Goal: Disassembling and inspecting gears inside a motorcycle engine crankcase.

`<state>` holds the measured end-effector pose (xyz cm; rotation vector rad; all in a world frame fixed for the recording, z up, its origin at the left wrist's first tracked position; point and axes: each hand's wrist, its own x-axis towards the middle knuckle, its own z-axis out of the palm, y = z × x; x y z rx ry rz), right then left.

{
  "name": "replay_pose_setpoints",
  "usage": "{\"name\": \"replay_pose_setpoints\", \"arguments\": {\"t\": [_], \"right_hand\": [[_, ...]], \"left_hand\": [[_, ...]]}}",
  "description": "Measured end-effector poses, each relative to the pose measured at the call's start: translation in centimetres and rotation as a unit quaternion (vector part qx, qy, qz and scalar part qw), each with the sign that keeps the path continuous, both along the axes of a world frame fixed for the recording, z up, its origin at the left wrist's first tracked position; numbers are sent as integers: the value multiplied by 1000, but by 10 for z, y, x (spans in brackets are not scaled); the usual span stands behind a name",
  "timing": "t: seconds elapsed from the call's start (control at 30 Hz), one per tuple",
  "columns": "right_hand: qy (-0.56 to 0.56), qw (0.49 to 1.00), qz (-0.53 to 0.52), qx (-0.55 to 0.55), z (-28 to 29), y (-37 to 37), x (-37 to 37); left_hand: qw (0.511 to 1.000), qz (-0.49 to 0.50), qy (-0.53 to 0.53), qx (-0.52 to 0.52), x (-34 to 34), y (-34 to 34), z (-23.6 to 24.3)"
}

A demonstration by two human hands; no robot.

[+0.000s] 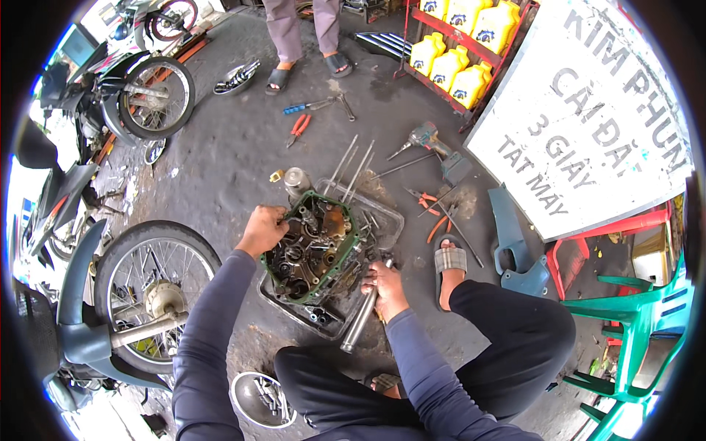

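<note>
An opened engine crankcase (340, 266) with a green rim and oily gears inside lies before me on a shallow tray (401, 220). Long metal studs (357, 170) stick out from its far side. My left hand (263, 229) is closed on the case's upper left edge, its fingertips partly hidden. Beside the near right corner, my right hand (384, 290) wraps round a shiny metal tube (359, 324), which slants down toward my lap. A small silver cylinder (296, 181) stands just beyond my left hand.
Red-handled pliers (298, 130), a cordless drill (434, 147) and more pliers (441, 218) lie on the floor. A bowl of metal parts (263, 399) sits near my knee. Motorbikes (158, 294) line the left; a white sign (581, 125) and green chair (632, 323) the right. A person's feet (309, 71) stand ahead.
</note>
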<state>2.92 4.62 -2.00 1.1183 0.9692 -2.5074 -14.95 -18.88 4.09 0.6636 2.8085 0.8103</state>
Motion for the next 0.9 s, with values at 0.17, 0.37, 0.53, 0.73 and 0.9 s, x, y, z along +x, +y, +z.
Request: {"name": "replay_pose_setpoints", "arguments": {"t": [0.17, 0.37, 0.53, 0.73, 0.9], "right_hand": [[-9, 999, -42, 7, -2, 3, 3], [13, 999, 28, 37, -4, 7, 3], [25, 1000, 10, 0, 0, 4, -2], [11, 999, 23, 45, -7, 6, 0], [20, 998, 50, -25, -12, 9, 0]], "left_hand": [[999, 22, -22, 0, 0, 3, 0], [999, 18, -38, 19, 1, 3, -3], [999, 22, -29, 37, 2, 0, -2], [998, 40, -27, 34, 5, 0, -1], [999, 2, 2, 54, 6, 0, 2]]}}
